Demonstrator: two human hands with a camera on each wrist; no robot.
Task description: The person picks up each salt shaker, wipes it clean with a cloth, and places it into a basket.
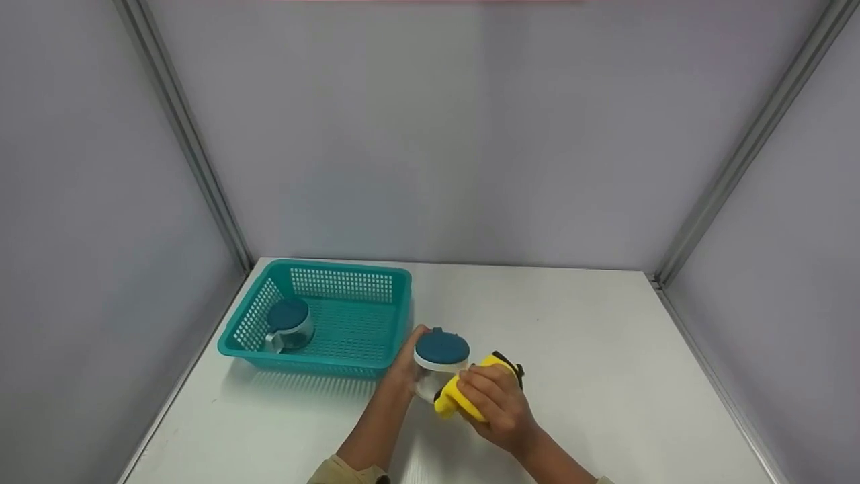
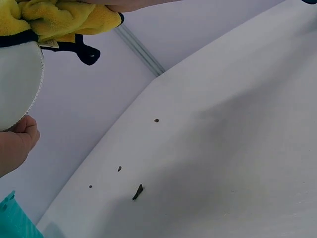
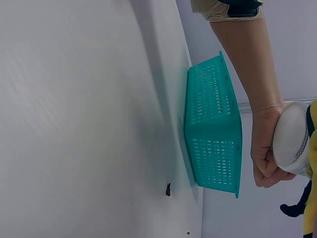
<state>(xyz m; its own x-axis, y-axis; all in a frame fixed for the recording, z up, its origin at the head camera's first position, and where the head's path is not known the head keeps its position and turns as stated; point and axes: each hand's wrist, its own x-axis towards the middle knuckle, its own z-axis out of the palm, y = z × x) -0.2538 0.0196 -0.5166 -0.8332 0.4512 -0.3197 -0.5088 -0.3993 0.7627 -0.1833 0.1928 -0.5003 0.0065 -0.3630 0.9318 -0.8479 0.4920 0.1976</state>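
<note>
My left hand (image 1: 405, 368) holds a clear jar with a blue lid (image 1: 441, 347) upright, just right of the basket. In the right wrist view, the fingers of that hand curl at the side of the jar (image 3: 289, 136), whose round base faces the camera. A yellow cloth (image 1: 455, 401) with black edging is bunched in my right hand (image 1: 498, 407), which presses it to the jar's right side. The left wrist view shows the cloth (image 2: 64, 20) against the jar, a black loop hanging from it. Both jar and cloth are raised over the white table.
A teal plastic basket (image 1: 396, 316) stands at the table's back left. Inside it, on the left, sits a similar blue-lidded jar with a handle (image 1: 290, 326). Small dark specks (image 2: 138, 192) lie on the white table (image 1: 578, 336). Grey panels (image 1: 437, 134) enclose the back and sides.
</note>
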